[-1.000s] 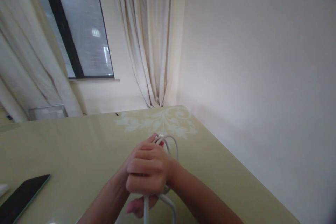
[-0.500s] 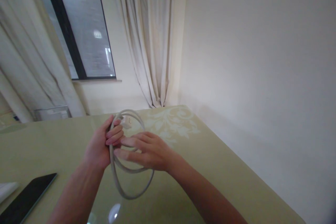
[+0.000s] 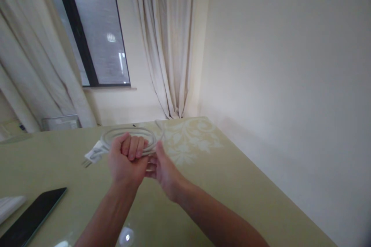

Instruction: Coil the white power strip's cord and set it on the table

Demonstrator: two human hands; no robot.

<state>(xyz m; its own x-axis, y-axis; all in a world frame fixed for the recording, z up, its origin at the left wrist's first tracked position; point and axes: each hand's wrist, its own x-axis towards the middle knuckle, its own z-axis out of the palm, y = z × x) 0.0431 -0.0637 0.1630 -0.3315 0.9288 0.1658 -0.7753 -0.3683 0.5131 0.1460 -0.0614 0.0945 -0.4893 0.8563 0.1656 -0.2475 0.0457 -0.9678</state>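
My left hand (image 3: 130, 158) is closed, its fingers wrapped round a coiled whitish power cord (image 3: 127, 130). The loops lie nearly flat above the table, beyond the knuckles. On the coil's left side the white plug (image 3: 95, 153) sticks out, its metal prongs pointing down and left. My right hand (image 3: 165, 171) is at the right end of the coil, thumb up and fingers curled beside the left hand, with cord between them. A blurred stretch of cord (image 3: 159, 127) rises past the right thumb.
The pale green table (image 3: 232, 193) has a white floral pattern at its far right corner. A dark flat tablet-like device (image 3: 36, 214) and a white object (image 3: 10, 206) lie at the left. A wall (image 3: 275, 85) borders the right; curtains (image 3: 168, 46) and a window (image 3: 95, 27) stand behind.
The coil has turned from hanging upright to nearly flat, and the plug now points left. My left hand has rolled over and shifted right; the right hand has moved to the coil's right end.
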